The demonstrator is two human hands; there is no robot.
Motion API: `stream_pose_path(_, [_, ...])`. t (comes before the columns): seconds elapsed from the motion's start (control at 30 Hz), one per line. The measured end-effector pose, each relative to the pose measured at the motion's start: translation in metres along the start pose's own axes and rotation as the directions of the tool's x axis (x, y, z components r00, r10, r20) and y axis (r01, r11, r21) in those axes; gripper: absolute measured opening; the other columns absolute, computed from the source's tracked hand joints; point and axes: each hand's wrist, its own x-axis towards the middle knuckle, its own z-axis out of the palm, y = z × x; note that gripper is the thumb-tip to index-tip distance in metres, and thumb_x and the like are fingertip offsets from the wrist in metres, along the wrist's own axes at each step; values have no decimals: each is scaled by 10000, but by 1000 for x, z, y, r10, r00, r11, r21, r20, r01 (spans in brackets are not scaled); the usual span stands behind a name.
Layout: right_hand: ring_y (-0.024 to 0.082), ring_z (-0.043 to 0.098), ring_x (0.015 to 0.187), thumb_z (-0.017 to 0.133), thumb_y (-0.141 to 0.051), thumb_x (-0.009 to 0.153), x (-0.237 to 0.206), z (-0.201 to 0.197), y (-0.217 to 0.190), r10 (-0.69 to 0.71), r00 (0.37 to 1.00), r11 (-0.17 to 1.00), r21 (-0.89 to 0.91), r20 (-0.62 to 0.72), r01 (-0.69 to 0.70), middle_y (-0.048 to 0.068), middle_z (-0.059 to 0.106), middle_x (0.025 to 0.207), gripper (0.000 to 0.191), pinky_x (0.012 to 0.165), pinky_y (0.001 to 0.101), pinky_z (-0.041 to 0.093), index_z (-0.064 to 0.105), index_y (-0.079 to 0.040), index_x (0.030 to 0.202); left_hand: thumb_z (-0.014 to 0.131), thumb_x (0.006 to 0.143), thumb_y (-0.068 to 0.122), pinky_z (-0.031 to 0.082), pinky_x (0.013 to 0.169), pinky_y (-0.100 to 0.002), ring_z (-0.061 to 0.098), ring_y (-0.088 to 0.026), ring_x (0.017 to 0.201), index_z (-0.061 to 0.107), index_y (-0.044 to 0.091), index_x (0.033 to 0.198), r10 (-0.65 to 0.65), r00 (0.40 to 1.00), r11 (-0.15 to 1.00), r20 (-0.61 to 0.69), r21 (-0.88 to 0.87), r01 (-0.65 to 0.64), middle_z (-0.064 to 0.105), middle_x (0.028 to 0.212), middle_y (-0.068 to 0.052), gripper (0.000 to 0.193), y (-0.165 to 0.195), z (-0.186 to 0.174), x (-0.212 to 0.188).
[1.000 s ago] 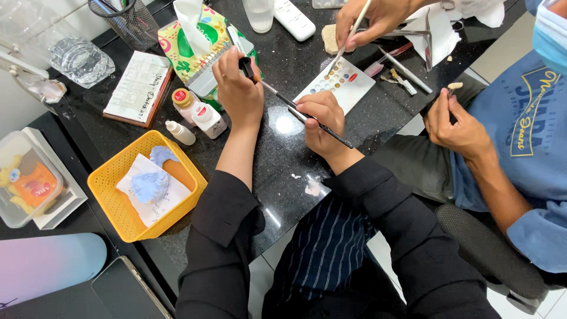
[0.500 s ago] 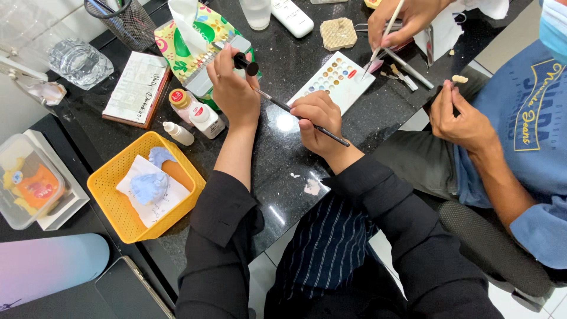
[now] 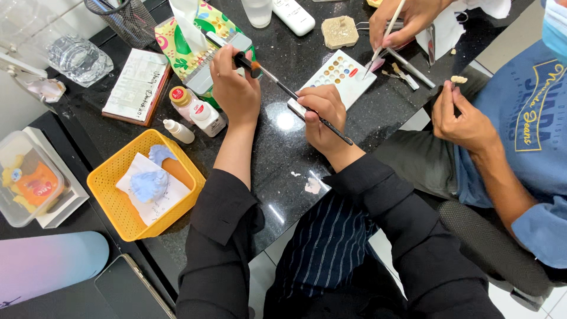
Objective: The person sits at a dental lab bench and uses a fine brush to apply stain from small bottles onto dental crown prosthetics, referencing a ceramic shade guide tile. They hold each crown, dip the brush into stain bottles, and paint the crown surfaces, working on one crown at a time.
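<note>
Fingers of the right hand (image 3: 323, 112) pinch a thin black-handled brush (image 3: 307, 105) that slants across the glossy black stone countertop (image 3: 277, 159). Left hand (image 3: 233, 82) curls shut around a small black object (image 3: 243, 59), just beside a white colour palette tray (image 3: 342, 74). Nearby sits a yellow plastic basket (image 3: 112, 204).

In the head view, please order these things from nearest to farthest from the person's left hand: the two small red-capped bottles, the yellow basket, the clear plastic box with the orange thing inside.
From the left hand:
1. Red-capped bottles, just left of the hand, on the black table.
2. Yellow basket, lower left, holding blue casts on paper.
3. Clear plastic box, at the far left edge.
</note>
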Motion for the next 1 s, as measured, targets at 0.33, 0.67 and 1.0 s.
stream_pose_path(0.33, [270, 641, 1061, 519, -271, 1148, 1, 1, -2, 53, 998, 998, 17, 36, -54, 134, 681, 1180, 227, 941, 375, 534, 577, -53, 1177, 790, 1009, 73, 552, 649, -303, 665, -223, 944, 326, 167, 1391, 55, 998, 989, 36, -137, -50, 596, 1254, -96, 609, 1, -1, -4])
stream_pose_path(0.67, [273, 651, 1030, 583, -179, 1110, 5, 3, -2, 54, 998, 999, 0, 20, -54, 131, 704, 1168, 147, 910, 371, 533, 628, -43, 1141, 793, 980, 23, 566, 686, -350, 669, -287, 1010, 292, 183, 1385, 183, 983, 972, 8, -153, -180, 582, 1223, -100, 664, 5, 0, 2])
stream_pose_path(1.0, [275, 665, 990, 598, -115, 1094, 4, 5, -2, 69, 998, 998, -13, 9, -69, 126, 712, 1124, 83, 874, 370, 546, 636, -46, 1117, 805, 981, 17, 569, 647, -313, 668, -289, 978, 288, 173, 1381, 151, 989, 975, -8, -163, -150, 585, 1218, -120, 671, 9, -4, 8])
